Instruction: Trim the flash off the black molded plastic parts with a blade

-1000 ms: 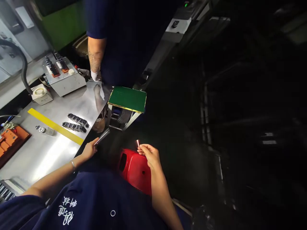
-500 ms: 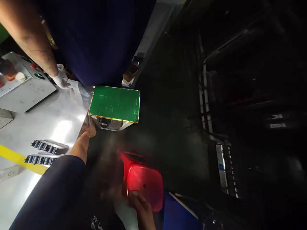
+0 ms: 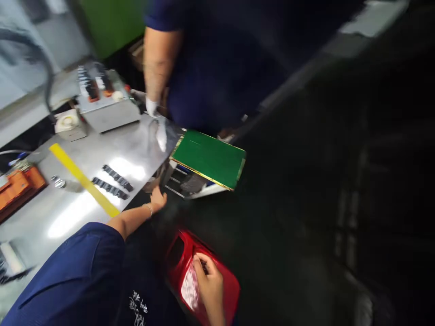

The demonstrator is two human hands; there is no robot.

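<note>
My left hand (image 3: 158,199) reaches past the front edge of the metal table (image 3: 102,206), close to the near corner of a rack with a green top (image 3: 210,158). Its fingers are blurred and partly hidden, so their grip does not show. Below, my right hand (image 3: 210,280) hovers over or against a red plastic stool (image 3: 227,285). The fingers of that hand are curled in, with a dark spot between them that I cannot make out. Two black ribbed strips (image 3: 110,188) lie on the table near my left forearm.
A co-worker's gloved hand (image 3: 152,106) rests by the far table edge. A grey control box (image 3: 110,113), orange trays (image 3: 20,190), a small metal part (image 3: 58,182) and yellow tape (image 3: 83,179) are on the table. Dark floor (image 3: 288,226) lies to the right.
The view has swung left, showing more of the table. My right hand is now farther over the stool, its fingers curled; my left hand stays near the rack.
</note>
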